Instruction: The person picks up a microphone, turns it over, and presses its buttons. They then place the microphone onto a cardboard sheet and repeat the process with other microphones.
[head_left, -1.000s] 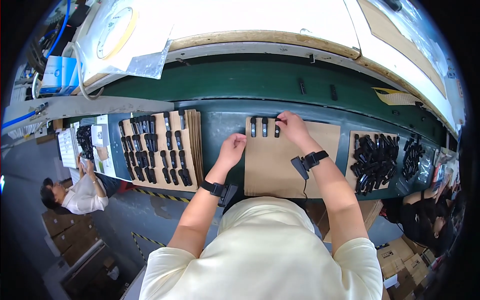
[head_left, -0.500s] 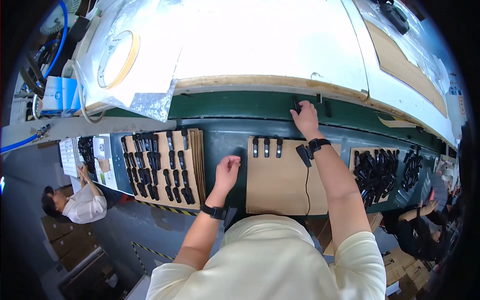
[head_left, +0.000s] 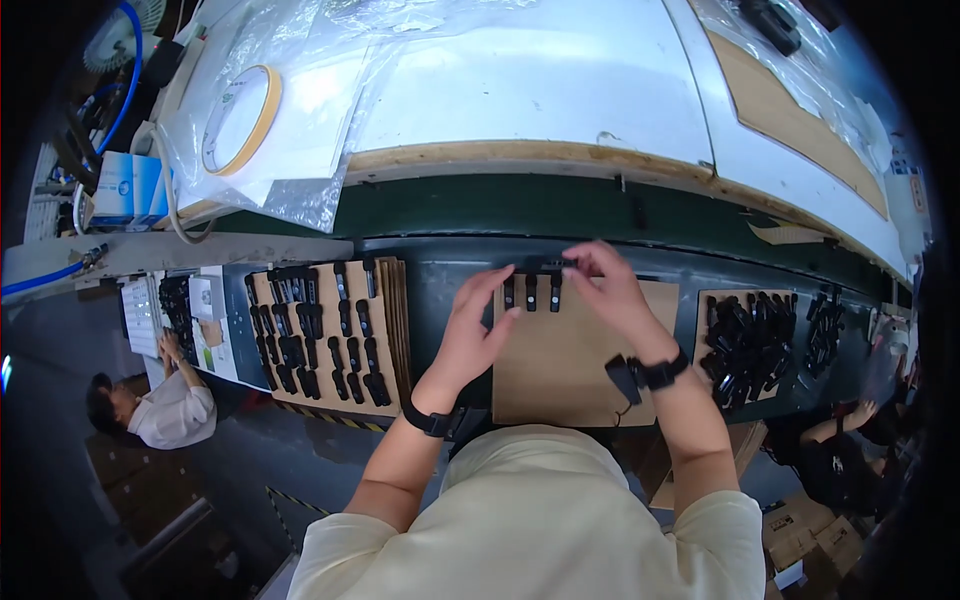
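My right hand (head_left: 610, 292) pinches a small black elongated device (head_left: 555, 264) just beyond the far edge of a cardboard sheet (head_left: 565, 370). My left hand (head_left: 472, 328) is open at the sheet's left side, thumb and fingers apart with nothing between them. Three similar black devices, the leftmost (head_left: 509, 292), the middle one (head_left: 531, 293) and the right one (head_left: 555, 295), lie upright in a row along the sheet's far edge, between my hands. The fingertips of my left hand are close to the leftmost one; whether they touch it I cannot tell.
On the left, a cardboard stack (head_left: 395, 320) carries rows of black devices. Heaped black devices (head_left: 748, 345) lie on cardboard at right. A white shelf (head_left: 520, 100) with a tape roll (head_left: 268, 125) spans the far side. One person (head_left: 175, 410) sits left, another (head_left: 835, 450) right.
My right hand has come back from the green ledge toward the cardboard, bringing the black device. My left hand has moved up and right and opened toward the row.
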